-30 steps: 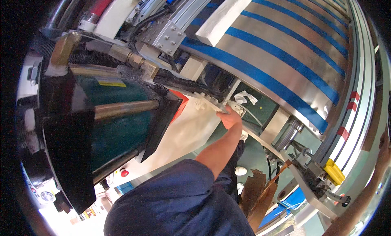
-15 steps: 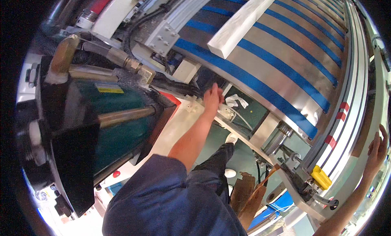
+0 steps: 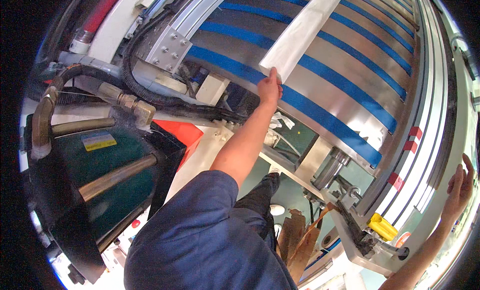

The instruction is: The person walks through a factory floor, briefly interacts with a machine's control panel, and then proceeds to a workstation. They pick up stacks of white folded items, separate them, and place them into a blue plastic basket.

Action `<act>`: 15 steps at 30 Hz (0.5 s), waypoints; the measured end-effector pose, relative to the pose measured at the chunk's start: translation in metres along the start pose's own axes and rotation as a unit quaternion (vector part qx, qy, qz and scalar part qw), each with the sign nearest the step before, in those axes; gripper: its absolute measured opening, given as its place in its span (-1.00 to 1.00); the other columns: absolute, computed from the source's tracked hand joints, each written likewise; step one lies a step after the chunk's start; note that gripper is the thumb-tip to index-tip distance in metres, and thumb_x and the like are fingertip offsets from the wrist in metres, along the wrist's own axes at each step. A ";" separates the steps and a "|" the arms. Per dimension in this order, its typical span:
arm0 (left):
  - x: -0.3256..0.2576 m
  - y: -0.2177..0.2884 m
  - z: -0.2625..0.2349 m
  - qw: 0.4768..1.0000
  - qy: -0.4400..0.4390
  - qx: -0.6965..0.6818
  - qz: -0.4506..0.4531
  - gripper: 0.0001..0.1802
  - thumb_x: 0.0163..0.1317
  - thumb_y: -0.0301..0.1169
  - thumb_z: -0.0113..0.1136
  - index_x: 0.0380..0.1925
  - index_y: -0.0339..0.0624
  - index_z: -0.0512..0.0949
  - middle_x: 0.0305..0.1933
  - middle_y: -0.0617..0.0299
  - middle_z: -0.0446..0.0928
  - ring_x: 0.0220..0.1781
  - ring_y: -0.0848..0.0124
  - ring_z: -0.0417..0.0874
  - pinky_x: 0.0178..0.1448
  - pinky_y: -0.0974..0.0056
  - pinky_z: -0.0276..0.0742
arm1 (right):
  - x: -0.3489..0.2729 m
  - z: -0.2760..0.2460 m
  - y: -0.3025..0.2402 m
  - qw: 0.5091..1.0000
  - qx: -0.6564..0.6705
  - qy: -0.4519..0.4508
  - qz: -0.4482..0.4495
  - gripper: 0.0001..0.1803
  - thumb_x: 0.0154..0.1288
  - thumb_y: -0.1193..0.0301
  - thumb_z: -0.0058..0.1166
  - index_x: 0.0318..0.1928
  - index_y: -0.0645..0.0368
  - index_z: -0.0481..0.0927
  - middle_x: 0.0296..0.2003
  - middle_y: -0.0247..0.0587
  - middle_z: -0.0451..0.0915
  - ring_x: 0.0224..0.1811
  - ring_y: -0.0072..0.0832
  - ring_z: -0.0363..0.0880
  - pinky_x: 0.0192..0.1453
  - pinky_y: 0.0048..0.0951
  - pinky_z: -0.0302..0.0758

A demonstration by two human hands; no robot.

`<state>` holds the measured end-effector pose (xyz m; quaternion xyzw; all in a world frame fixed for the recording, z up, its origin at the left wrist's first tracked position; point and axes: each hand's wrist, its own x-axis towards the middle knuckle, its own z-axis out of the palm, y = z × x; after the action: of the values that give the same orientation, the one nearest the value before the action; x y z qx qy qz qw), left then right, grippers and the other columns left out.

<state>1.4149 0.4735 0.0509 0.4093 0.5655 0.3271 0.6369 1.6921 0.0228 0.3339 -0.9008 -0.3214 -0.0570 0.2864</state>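
A long white bar [image 3: 300, 37] lies lengthwise over the metal bed [image 3: 345, 85] with blue strips. At its near end is my left hand [image 3: 270, 91], closed, one digit stretched up against the end face and the other fingers curled in. Whether those fingers reach under the bar is hidden. My right hand [image 3: 459, 190] is at the far right, beside the pale machine frame [image 3: 432, 217]. Its fingers are loosely spread and hold nothing that I can see.
On the left stands a dark green cylinder [image 3: 117, 172] with pipes and a black hose [image 3: 132, 65]. A yellow clamp-like part [image 3: 382, 227] sits at the rail's near end. Brown cardboard [image 3: 295, 235] stands near my feet, and a crumpled white scrap [image 3: 283, 121] lies below the bed's edge.
My left hand has moved up and forward from below the bed's edge to the white bar's near end. The view has shifted slightly; my right hand remains at the far right.
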 end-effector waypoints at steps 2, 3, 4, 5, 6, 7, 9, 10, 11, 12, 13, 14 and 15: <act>-0.006 -0.009 0.006 0.999 -0.027 0.030 0.008 -0.42 0.30 0.11 0.14 -0.59 -0.22 0.48 -0.72 0.27 0.41 -0.76 0.44 0.39 -0.72 0.29 0.25 | -0.001 -0.001 0.001 1.000 -0.013 0.004 0.003 -0.57 0.46 0.16 -0.01 0.19 0.13 0.52 -0.34 -0.42 0.54 -0.50 -0.80 0.19 -0.45 -0.68 0.07; -0.012 -0.011 0.010 0.999 -0.018 0.032 -0.015 -0.43 0.32 0.07 0.13 -0.61 -0.22 0.48 -0.74 0.27 0.41 -0.77 0.45 0.37 -0.71 0.31 0.24 | -0.002 0.001 0.001 1.000 -0.012 0.009 0.002 -0.57 0.46 0.16 -0.01 0.18 0.14 0.52 -0.37 -0.44 0.52 -0.51 -0.80 0.16 -0.46 -0.68 0.05; -0.013 -0.015 0.012 0.998 -0.024 0.062 -0.003 -0.44 0.32 0.06 0.13 -0.61 -0.22 0.48 -0.73 0.27 0.41 -0.77 0.46 0.37 -0.71 0.32 0.23 | -0.002 0.002 0.001 1.000 -0.012 0.015 0.001 -0.57 0.46 0.16 -0.01 0.18 0.14 0.52 -0.40 -0.46 0.50 -0.52 -0.81 0.14 -0.46 -0.68 0.03; -0.013 -0.021 0.012 0.995 -0.030 0.091 0.008 -0.45 0.33 0.05 0.12 -0.61 -0.21 0.48 -0.73 0.26 0.41 -0.77 0.46 0.37 -0.71 0.33 0.23 | -0.003 0.006 -0.002 1.000 -0.002 0.022 -0.003 -0.57 0.46 0.16 -0.01 0.18 0.14 0.52 -0.42 -0.48 0.48 -0.52 -0.81 0.15 -0.46 -0.68 0.04; -0.012 -0.028 0.011 0.992 -0.037 0.119 0.019 -0.45 0.34 0.04 0.11 -0.61 -0.21 0.49 -0.73 0.26 0.42 -0.76 0.47 0.38 -0.71 0.34 0.22 | -0.002 0.007 -0.007 1.000 0.005 0.030 -0.007 -0.57 0.46 0.15 -0.01 0.18 0.14 0.52 -0.44 -0.49 0.46 -0.52 -0.81 0.15 -0.46 -0.68 0.04; -0.010 -0.037 0.006 0.987 -0.047 0.150 0.036 -0.45 0.32 0.04 0.12 -0.60 -0.24 0.50 -0.70 0.21 0.46 -0.71 0.42 0.44 -0.61 0.28 0.30 | 0.000 0.006 -0.007 1.000 0.005 0.022 -0.004 -0.57 0.46 0.15 -0.02 0.18 0.13 0.52 -0.45 -0.50 0.46 -0.53 -0.81 0.16 -0.46 -0.68 0.05; -0.005 -0.054 -0.006 0.973 -0.070 0.209 0.073 -0.44 0.30 0.02 0.14 -0.59 -0.30 0.53 -0.65 0.12 0.55 -0.61 0.31 0.57 -0.42 0.17 0.47 | 0.002 0.003 -0.009 1.000 0.004 0.008 0.002 -0.57 0.47 0.14 -0.03 0.18 0.11 0.53 -0.47 -0.50 0.45 -0.53 -0.81 0.17 -0.47 -0.69 0.06; -0.015 -0.049 -0.008 0.959 -0.086 0.252 0.100 -0.46 0.29 0.01 0.14 -0.57 -0.30 0.54 -0.62 0.09 0.56 -0.57 0.26 0.59 -0.39 0.15 0.48 | 0.000 0.002 -0.008 1.000 -0.010 0.022 -0.007 -0.57 0.47 0.13 -0.03 0.18 0.10 0.53 -0.48 -0.51 0.45 -0.53 -0.81 0.18 -0.47 -0.69 0.07; -0.029 -0.046 -0.015 0.942 -0.100 0.294 0.127 -0.48 0.28 0.01 0.14 -0.55 -0.30 0.55 -0.60 0.07 0.57 -0.54 0.21 0.61 -0.35 0.12 0.49 | -0.002 0.004 -0.008 0.999 -0.024 0.036 -0.016 -0.57 0.47 0.13 -0.03 0.18 0.10 0.53 -0.49 -0.51 0.44 -0.53 -0.81 0.20 -0.47 -0.69 0.08; -0.045 -0.044 -0.025 0.923 -0.109 0.336 0.155 -0.49 0.28 0.00 0.14 -0.52 -0.29 0.56 -0.58 0.05 0.58 -0.51 0.16 0.63 -0.31 0.09 0.49 | -0.002 0.007 -0.006 0.998 -0.029 0.043 -0.020 -0.57 0.48 0.13 -0.04 0.20 0.08 0.52 -0.52 -0.52 0.41 -0.54 -0.82 0.19 -0.48 -0.68 0.08; -0.057 -0.046 -0.039 0.908 -0.111 0.366 0.169 -0.50 0.29 0.00 0.13 -0.51 -0.28 0.57 -0.55 0.04 0.60 -0.46 0.12 0.64 -0.29 0.08 0.50 | -0.002 0.011 -0.004 0.998 -0.034 0.048 -0.027 -0.57 0.49 0.13 -0.05 0.22 0.07 0.52 -0.54 -0.53 0.39 -0.56 -0.82 0.19 -0.49 -0.68 0.08; -0.069 -0.049 -0.054 0.893 -0.113 0.397 0.182 -0.51 0.29 0.00 0.12 -0.49 -0.27 0.57 -0.51 0.02 0.61 -0.41 0.09 0.65 -0.27 0.07 0.51 | -0.001 0.014 -0.002 0.998 -0.034 0.047 -0.025 -0.57 0.51 0.14 -0.06 0.25 0.04 0.50 -0.59 -0.54 0.34 -0.58 -0.83 0.18 -0.51 -0.67 0.06; -0.077 -0.050 -0.064 0.876 -0.128 0.421 0.196 -0.52 0.30 0.00 0.11 -0.47 -0.25 0.58 -0.47 0.01 0.63 -0.37 0.05 0.66 -0.26 0.06 0.51 | -0.002 0.009 -0.009 0.997 -0.046 0.052 -0.019 -0.57 0.52 0.14 -0.07 0.28 0.02 0.49 -0.63 -0.55 0.29 -0.61 -0.84 0.16 -0.53 -0.67 0.05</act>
<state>1.3382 0.3933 0.0396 0.7796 0.4714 0.1215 0.3941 1.6839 0.0322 0.3301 -0.9026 -0.3201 -0.1240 0.2597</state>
